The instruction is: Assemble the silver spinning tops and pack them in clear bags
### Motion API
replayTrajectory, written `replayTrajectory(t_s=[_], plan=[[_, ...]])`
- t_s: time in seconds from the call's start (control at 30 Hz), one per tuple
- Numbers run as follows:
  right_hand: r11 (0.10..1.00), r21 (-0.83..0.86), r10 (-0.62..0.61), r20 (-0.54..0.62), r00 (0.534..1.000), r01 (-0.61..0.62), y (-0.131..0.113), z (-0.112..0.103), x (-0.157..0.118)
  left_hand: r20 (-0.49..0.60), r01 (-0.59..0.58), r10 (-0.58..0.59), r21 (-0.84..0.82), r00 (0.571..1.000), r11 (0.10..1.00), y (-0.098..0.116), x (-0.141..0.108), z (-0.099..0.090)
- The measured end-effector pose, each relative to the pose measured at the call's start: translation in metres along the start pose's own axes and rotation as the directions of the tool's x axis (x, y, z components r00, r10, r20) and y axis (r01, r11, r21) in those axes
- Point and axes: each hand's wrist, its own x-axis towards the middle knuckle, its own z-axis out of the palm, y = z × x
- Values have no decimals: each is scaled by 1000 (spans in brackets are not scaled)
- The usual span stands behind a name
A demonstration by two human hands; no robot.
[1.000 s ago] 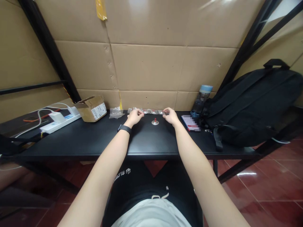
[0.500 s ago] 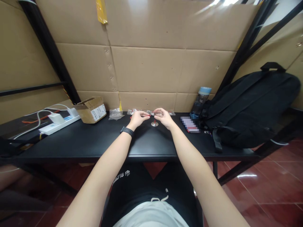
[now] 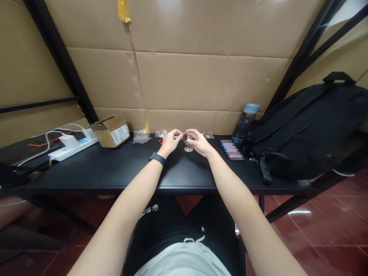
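Over the far middle of the desk my two hands meet at a small stand with a round shiny base and a short red stem. My right hand curls its thumb and fingers around the upper part of it. A small round dark-and-red piece shows between the hands, tilted toward me. My left hand is closed in a pinch at this piece's left side; what its fingertips hold is too small to name. Fingers hide much of the stand's top. A little red part lies left of my left hand.
Clear plastic bags lie along the cardboard back wall. An open carton and a white power strip stand left. A phone, a water bottle and a black backpack occupy the right.
My left hand has moved right, and its fingertips now come up to my right hand. The round dark-and-red piece has come into sight between them. The view has shifted slightly.
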Motion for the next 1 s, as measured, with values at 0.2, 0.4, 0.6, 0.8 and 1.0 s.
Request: replayTrajectory(t_s=[0.2, 0.4, 0.6, 0.8, 1.0], plan=[[1000, -2, 7, -13, 1000, -7, 0, -4, 0, -49, 57, -55, 39, 997, 998, 13, -2, -7], [999, -32, 3, -17, 1000, -3, 1, -6, 1, 4, 32, -31, -68, 999, 997, 11, -2, -4], [999, -46, 14, -11, 1000, -14, -3, -4, -1, 32, 28, -25, -88, 999, 996, 12, -2, -4], [1000, -14, 28, -26, 999, -28, -6, -2, -2, 41, 47, -42, -119, 998, 992, 15, -2, -4], [1000, 11, 25, -17, 1000, -25, -5, -2, -2, 36, 24, -23, -25, 999, 999, 18, -2, -4]])
